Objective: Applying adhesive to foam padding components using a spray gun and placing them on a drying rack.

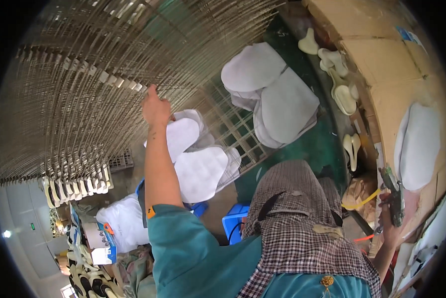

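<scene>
My left hand (156, 107) reaches up to the edge of a large wire rack (98, 99). Its fingers are curled against the wires, partly hidden from view. At the right, my right hand (386, 218) is wrapped around a dark, stained spray gun (396, 198), with a yellow hose (359, 204) and a red-orange hose (364, 239) close by it. Beside my left forearm lie white, saddle-shaped pads (201, 171). Larger greyish-white pads (288, 107) overlap on a wire grid (239, 130) ahead. Another stack of pale pads (419, 144) rests by the spray gun.
Cardboard (382, 54) lines the right side. Cream saddle-shaped pieces (343, 99) lie along it. A green surface (302, 161) lies under the grid. A blue crate (234, 221) stands near my body. More cream pieces (76, 191) hang in a row at left, near a white bag (126, 222).
</scene>
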Available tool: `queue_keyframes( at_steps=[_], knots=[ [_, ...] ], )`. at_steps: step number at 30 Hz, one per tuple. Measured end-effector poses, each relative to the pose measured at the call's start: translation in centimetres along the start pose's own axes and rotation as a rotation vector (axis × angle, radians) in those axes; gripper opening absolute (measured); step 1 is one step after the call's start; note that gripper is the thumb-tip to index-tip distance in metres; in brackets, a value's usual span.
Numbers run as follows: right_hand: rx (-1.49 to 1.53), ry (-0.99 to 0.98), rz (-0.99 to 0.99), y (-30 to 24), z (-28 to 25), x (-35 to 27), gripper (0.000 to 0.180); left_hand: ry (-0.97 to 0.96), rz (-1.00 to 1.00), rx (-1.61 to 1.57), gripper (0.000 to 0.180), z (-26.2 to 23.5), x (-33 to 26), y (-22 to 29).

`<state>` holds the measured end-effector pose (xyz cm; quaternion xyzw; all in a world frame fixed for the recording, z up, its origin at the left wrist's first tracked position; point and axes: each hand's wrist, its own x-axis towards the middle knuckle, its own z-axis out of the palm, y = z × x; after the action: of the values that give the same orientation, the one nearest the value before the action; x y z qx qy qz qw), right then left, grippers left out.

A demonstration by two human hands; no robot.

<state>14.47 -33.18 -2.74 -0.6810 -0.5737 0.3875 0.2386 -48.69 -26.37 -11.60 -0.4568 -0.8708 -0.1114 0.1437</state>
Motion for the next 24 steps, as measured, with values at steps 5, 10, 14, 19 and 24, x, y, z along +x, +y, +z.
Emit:
queue_keyframes(
  at_steps=[5, 10, 14, 19, 24],
  knots=[
    [-0.321, -0.077, -0.402, -0.5, -1.9, 2.0, 0.032, 0.023, -0.011, -0.023, 0.013, 3.5, -7.5, 2.3],
    [0.141, 0.011, -0.064, 6.5, -5.1, -0.7, 0.039, -0.579, -0.269, -0.183, 0.037, 12.2, -27.8, 8.1],
    [0.281, 0.037, -0.081, 8.8, -10.0, -3.6, 0.044, -1.302, -0.078, -0.246, 0.047, 17.6, -40.7, 14.8],
    [0.442, 0.372, -0.087, 10.2, -13.3, -8.7, 0.064, -1.274, 0.024, -0.668, 0.048, 20.7, -37.5, 23.3],
    [0.493, 0.583, -0.041, 13.0, -17.3, -13.9, 0.058, -1.044, -0.426, -0.952, 0.034, 18.8, -29.5, 28.4]
  ],
)
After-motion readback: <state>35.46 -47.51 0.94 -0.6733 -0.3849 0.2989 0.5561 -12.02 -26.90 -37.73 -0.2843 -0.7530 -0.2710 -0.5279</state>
